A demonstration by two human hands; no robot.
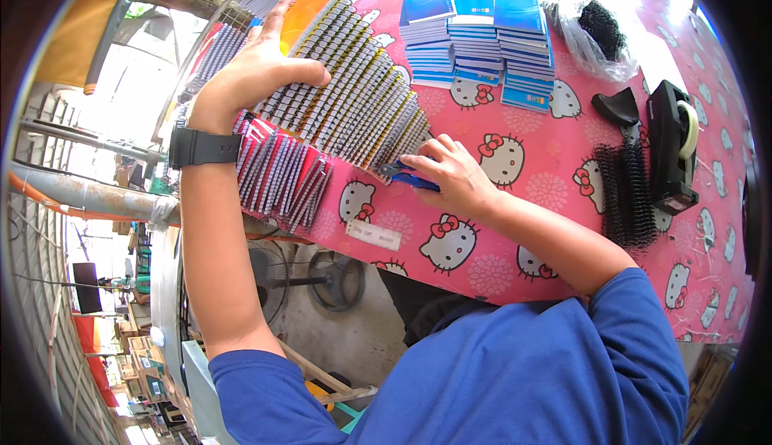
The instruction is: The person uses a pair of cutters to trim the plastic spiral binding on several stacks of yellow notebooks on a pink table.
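My left hand (269, 67), with a black watch on its wrist, lies with thumb and fingers spread over a long overlapping row of spiral-bound notebooks (346, 83). An orange cover (305, 20) shows at the row's far end. In my right hand (454, 173) is a pair of blue-handled pliers (414, 180). Their metal jaws touch or nearly touch the near end of the row; the exact contact is too small to make out. Red-covered spiral notebooks (281, 173) fan out below my left wrist.
Stacks of blue booklets (474, 39) stand farther back on the pink patterned tablecloth (498, 236). To the right are a clear plastic bag (599, 39) with black coils, loose black coils (623, 196) and a black tape dispenser (671, 147). A white label strip (372, 235) lies near the front edge.
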